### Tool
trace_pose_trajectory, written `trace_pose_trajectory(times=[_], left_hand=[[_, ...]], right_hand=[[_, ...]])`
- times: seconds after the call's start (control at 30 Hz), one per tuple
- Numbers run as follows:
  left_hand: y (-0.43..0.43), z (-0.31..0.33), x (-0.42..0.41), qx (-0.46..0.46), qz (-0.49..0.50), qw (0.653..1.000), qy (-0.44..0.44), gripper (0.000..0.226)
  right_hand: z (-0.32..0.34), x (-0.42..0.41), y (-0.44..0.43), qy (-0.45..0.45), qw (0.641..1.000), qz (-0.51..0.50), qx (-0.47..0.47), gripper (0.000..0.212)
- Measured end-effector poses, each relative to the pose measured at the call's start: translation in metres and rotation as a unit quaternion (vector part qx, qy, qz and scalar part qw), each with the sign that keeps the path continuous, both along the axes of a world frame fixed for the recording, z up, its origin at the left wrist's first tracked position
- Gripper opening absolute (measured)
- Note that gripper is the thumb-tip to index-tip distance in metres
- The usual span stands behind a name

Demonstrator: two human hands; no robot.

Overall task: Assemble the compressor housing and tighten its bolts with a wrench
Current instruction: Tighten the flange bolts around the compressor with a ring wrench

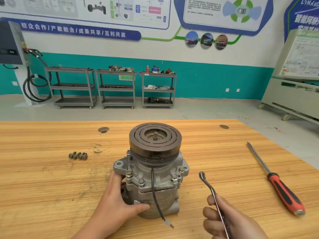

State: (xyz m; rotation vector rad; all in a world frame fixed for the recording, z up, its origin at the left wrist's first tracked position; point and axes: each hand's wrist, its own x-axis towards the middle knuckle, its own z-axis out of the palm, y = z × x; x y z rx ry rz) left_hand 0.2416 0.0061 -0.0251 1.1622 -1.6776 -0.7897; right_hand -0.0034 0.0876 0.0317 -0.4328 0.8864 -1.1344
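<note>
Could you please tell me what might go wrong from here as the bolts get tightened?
The compressor stands upright, steadied only by the left hand; turning force could tip it.
The black wire hangs down the housing front; the wrench in the right hand may snag it.
Loose bolts lying aside on the table could be forgotten.

A matt, cast grey metal compressor housing (151, 187) stands on a streaked wooden table (51, 178). The wrench (209, 188) is shiny polished metal. The screwdriver's (276, 180) handle looks like glossy red and black plastic.
</note>
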Motion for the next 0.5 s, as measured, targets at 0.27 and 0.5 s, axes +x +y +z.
trace_pose_trajectory(times=[0.27,0.5], left_hand=[[0.0,0.0,0.001,-0.001,-0.007,1.0,0.004,0.09],[0.001,0.001,0.001,0.007,0.002,1.0,-0.005,0.097]], right_hand=[[0.042,-0.051,-0.041,0.663,0.659,0.188,-0.302,0.026],[0.086,-0.045,-0.09,0.797,0.429,0.293,-0.308,0.03]])
